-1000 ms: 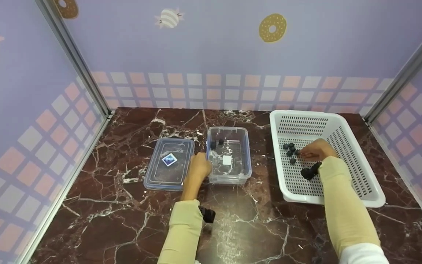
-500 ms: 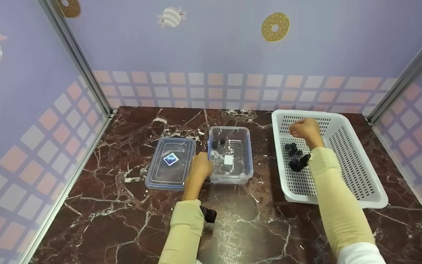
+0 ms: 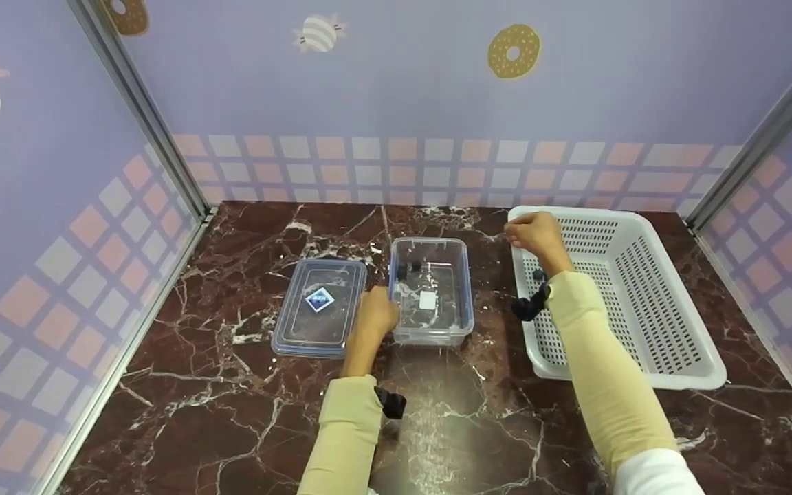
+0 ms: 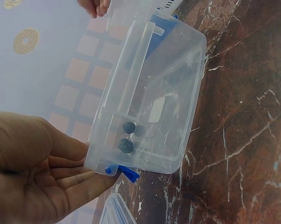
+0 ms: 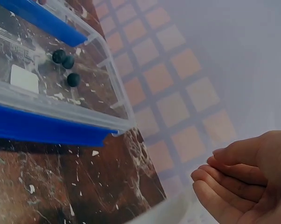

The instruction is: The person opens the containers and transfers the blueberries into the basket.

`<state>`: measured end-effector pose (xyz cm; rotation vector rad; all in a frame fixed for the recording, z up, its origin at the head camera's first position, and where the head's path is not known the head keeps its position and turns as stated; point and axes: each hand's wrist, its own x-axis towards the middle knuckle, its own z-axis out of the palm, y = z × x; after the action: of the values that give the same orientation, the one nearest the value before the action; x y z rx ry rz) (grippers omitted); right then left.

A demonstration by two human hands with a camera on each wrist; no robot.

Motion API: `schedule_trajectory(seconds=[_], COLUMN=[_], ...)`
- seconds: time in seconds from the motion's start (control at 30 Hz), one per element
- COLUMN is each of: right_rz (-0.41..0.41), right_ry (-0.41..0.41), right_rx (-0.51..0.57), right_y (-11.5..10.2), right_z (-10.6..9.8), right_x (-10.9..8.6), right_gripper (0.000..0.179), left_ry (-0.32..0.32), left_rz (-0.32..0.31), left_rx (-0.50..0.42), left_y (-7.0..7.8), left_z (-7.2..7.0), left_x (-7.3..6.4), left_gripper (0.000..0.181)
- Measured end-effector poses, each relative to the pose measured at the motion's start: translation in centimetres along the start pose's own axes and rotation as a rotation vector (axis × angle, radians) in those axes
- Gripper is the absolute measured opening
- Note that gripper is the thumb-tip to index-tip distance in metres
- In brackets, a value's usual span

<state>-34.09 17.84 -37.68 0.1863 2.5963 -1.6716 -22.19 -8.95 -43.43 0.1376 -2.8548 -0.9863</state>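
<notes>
My left hand (image 3: 374, 313) pinches the left edge of a clear plastic container (image 3: 466, 289), thumb on the wall and fingers by a blue clip (image 4: 129, 174). Inside lie dark blueberries (image 5: 73, 80), three of them visible in the right wrist view, near the far left corner in the head view. My right hand (image 3: 533, 232) is raised over the left rim of a white basket (image 3: 695, 330), thumb and fingers drawn together. I cannot tell whether something is hidden between those fingertips. Below its wrist a blueberry (image 3: 539, 273) shows in the basket; the arm covers the others.
A clear lid (image 3: 317, 330) with blue edging and a diamond label lies left of the container, on the dark marble-patterned table (image 3: 465, 426). Patterned purple walls (image 3: 410, 82) stand at the back and both sides. A black wrist camera (image 3: 532, 302) overhangs the basket's left side.
My right hand has risen from the berries in the basket and moved left to its left rim. The left hand keeps its grip on the container, which stays in place.
</notes>
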Motion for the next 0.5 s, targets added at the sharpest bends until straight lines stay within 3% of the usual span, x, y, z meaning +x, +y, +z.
schedule_trajectory(seconds=[0.37, 0.5], right_rz=[-0.032, -0.028], right_ry=[-0.051, -0.082], right_rx=[-0.002, 0.021], right_y=[-0.9, -1.0], right_z=[3.2, 4.6], right_x=[-0.6, -0.7], right_gripper=[0.026, 0.025], left_ry=[-0.014, 0.003], left_rz=[-0.041, -0.021], left_rx=[0.029, 0.033], left_y=[0.2, 0.2], left_z=[-0.1, -0.1], left_x=[-0.1, -0.2], left_gripper=[0.013, 0.016])
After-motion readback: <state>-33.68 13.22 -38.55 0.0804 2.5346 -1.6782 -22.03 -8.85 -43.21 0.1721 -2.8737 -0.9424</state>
